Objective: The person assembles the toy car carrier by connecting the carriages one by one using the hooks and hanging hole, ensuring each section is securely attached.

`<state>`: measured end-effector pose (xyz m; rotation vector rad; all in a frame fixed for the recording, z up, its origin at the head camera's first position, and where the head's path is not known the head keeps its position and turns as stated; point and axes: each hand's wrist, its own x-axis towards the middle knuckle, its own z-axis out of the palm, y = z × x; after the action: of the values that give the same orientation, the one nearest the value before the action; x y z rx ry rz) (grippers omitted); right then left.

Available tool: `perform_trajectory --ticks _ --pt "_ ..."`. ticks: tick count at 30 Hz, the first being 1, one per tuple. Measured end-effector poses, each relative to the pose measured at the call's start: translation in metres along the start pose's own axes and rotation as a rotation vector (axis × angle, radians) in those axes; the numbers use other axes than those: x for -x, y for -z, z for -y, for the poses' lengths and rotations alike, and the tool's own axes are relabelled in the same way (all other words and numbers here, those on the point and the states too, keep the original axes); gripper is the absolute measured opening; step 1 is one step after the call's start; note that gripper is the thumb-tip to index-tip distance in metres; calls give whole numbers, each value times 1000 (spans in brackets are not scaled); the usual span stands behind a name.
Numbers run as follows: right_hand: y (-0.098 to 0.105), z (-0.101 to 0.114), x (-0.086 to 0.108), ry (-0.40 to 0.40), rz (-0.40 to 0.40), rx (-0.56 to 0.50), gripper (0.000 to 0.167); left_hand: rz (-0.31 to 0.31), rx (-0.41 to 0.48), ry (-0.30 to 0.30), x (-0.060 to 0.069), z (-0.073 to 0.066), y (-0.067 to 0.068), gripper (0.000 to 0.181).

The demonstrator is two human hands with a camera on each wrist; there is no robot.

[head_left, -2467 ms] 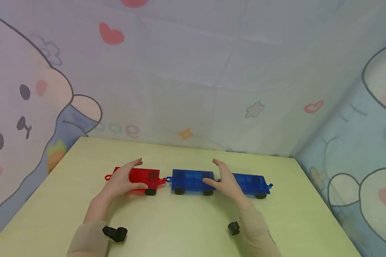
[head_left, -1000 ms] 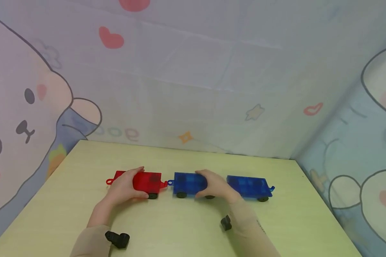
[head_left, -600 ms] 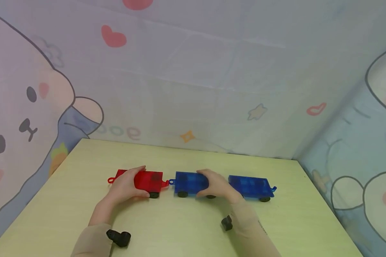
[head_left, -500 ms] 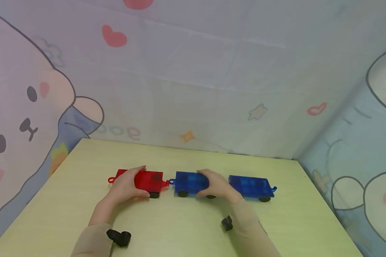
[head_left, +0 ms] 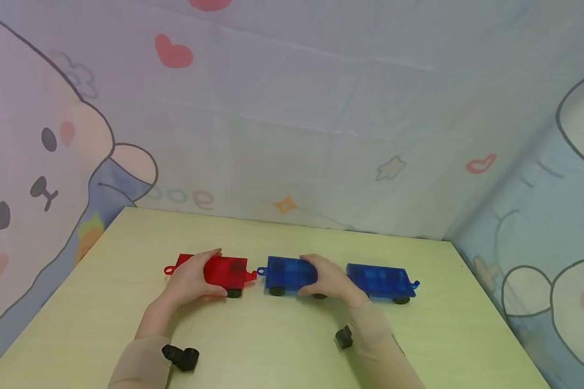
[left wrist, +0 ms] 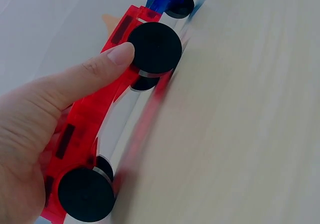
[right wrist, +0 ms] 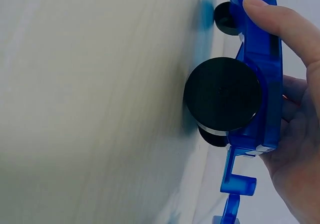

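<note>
A translucent red toy train car (head_left: 227,270) with black wheels stands at the left of a row on the table. My left hand (head_left: 188,281) grips it, the thumb beside a wheel in the left wrist view. Right of it is a blue toy train car (head_left: 289,273), which my right hand (head_left: 330,276) grips across its right part. The red car's hook lies close to the blue car's ring (head_left: 261,271); I cannot tell whether they touch. In the right wrist view the held car's hook (right wrist: 240,184) is just above another blue ring (right wrist: 231,208).
A second blue toy train car (head_left: 379,280) stands on the right, its left end partly behind my right hand. All are on a pale yellow table (head_left: 272,346), with a cartoon-printed cloth (head_left: 321,108) behind. Black wrist cameras (head_left: 182,357) sit on both sleeves.
Since the earliest frame, my right hand has moved left from the gap between the blue cars and taken hold of the middle one. My left hand's fingers have closed on the red car.
</note>
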<state>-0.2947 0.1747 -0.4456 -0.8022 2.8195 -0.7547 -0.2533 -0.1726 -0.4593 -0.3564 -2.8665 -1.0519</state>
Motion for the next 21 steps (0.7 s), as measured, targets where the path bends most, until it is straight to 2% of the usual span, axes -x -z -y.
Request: perform_trajectory --ticks 10,21 --pt "-1 -5 3 -2 -15 -6 87 1 -2 6 -1 0 -2 95" --pt "-1 -6 6 0 -23 -69 87 -2 -4 6 -1 -1 -4 95"
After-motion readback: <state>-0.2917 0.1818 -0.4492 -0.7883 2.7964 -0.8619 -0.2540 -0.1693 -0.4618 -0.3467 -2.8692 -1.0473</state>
